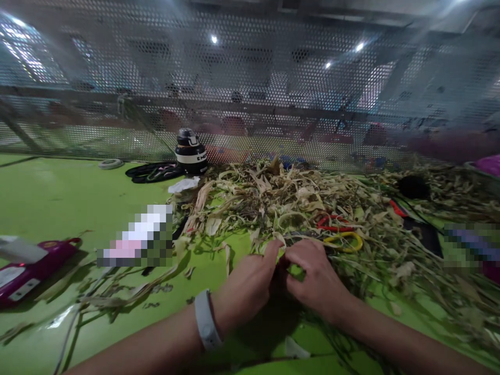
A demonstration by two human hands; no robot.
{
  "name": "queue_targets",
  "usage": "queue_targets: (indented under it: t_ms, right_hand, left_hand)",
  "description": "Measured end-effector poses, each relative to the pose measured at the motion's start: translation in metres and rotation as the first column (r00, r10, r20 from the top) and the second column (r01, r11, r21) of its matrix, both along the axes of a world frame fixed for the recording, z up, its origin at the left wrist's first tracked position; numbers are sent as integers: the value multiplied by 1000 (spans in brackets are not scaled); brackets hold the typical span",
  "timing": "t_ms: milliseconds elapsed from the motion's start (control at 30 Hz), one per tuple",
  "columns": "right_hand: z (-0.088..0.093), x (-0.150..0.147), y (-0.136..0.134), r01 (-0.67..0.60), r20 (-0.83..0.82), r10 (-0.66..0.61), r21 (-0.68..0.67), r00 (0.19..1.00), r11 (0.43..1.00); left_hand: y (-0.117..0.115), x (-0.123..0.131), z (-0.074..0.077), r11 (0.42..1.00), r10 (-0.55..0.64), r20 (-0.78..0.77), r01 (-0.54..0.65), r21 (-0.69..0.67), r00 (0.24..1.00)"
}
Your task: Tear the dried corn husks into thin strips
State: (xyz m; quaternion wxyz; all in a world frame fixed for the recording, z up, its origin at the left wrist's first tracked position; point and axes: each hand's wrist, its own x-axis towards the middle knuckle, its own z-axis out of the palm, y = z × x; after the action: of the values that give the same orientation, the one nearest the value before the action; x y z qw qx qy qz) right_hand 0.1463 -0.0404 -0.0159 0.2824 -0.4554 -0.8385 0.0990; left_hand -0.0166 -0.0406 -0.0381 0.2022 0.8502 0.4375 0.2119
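My left hand (250, 284), with a pale wristband (207, 320) on its wrist, is closed in a pinch low over the green table. Close beside it on the right, my right hand (312, 276) is closed too, thumb and fingers curled toward the left fingertips. Whatever lies between the fingers is too small and hidden to make out. Just beyond both hands spreads a heap of dried leaves and stalks (273, 192). A yellow loop (355, 242) and a red loop (336, 225), like scissor handles, lie in it near my right hand.
A black bottle (190, 156) stands at the back beside a black flat item (152, 172). A purple power strip (35, 271) lies at left, near a blurred-out object (136, 234). Perforated metal mesh (250, 104) rises behind the table. Dark flat items lie at right.
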Motion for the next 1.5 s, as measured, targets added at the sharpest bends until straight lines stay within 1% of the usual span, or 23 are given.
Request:
queue_targets:
  t_ms: [67, 100, 233, 300, 367, 433, 500, 567, 633, 700, 767, 833, 900, 933, 1000, 1067, 1167, 1200, 1233, 1300, 1333, 1400, 1500]
  right_hand:
    - [1, 0, -1, 8, -33, -6, 52, 999, 999]
    - [1, 0, -1, 12, -61, -9, 51, 998, 999]
    - [3, 2, 4, 39, -246, -59, -84, 967, 996]
    - [4, 4, 7, 36, -349, -89, -156, 933, 987]
    - [5, 6, 10, 20, -427, -105, -199, 898, 980]
    - [5, 7, 13, 16, -484, -130, -232, 865, 973]
    - [4, 8, 16, 6, -526, -163, -287, 835, 958]
    - [1, 10, 19, -15, -568, -203, -355, 798, 935]
    - [-1, 11, 22, -24, -614, -259, -413, 745, 910]
    - [-2, 13, 24, -20, -646, -311, -451, 697, 892]
    - [-2, 14, 27, -18, -642, -324, -466, 695, 885]
    - [-2, 14, 29, -23, -618, -303, -462, 726, 887]
    - [-2, 14, 30, -26, -599, -281, -451, 750, 892]
    - [-1, 13, 30, -30, -595, -271, -445, 756, 895]
    - [2, 13, 29, -43, -591, -256, -444, 765, 895]
    - [8, 14, 28, -82, -573, -226, -461, 788, 884]
    - [17, 17, 26, -164, -462, -111, -514, 880, 842]
    - [19, 18, 26, -176, -410, -62, -518, 910, 837]
    - [20, 20, 26, -178, -363, -23, -509, 931, 842]
    - [20, 21, 27, -170, -313, 20, -458, 949, 873]
    - [19, 21, 28, -159, -315, 18, -427, 949, 890]
    - [16, 21, 29, -117, -365, -37, -391, 930, 913]
    - [11, 20, 31, -44, -417, -131, -384, 900, 922]
  left_hand:
    - [0, 0, 2, 1000, 1, 14, -1, -4, 1000]
    - [0, 0, 3, 1000, 7, 36, -6, -21, 999]
    - [4, 2, 7, 984, 30, 199, 6, -178, 979]
    - [7, 3, 7, 962, 46, 292, 37, -271, 955]
    - [10, 3, 7, 928, 50, 379, 98, -360, 924]
    - [12, 3, 8, 858, 41, 451, 199, -473, 892]
    - [13, 1, 11, 748, 36, 504, 312, -587, 863]
    - [13, -1, 15, 638, 35, 536, 394, -662, 843]
    - [12, -3, 19, 556, 33, 553, 444, -703, 833]
    - [11, -4, 21, 503, 56, 571, 470, -725, 819]
    - [11, -3, 23, 477, 109, 600, 488, -731, 793]
    - [10, -2, 26, 463, 161, 627, 502, -730, 762]
    - [9, 0, 28, 464, 185, 622, 490, -738, 761]
    - [9, 1, 28, 483, 184, 612, 472, -738, 769]
    - [9, 2, 27, 540, 166, 590, 427, -725, 790]
    - [10, 3, 25, 586, 173, 581, 391, -710, 795]
    - [12, 3, 24, 578, 259, 581, 358, -733, 771]
    - [12, 3, 24, 574, 289, 582, 349, -741, 760]
    - [13, 3, 25, 573, 310, 582, 341, -745, 752]
    - [13, 2, 26, 592, 328, 586, 322, -739, 741]
    - [14, 2, 27, 605, 328, 586, 312, -732, 741]
    - [14, 1, 28, 628, 328, 586, 292, -721, 741]
    - [14, 0, 29, 640, 325, 583, 280, -715, 745]
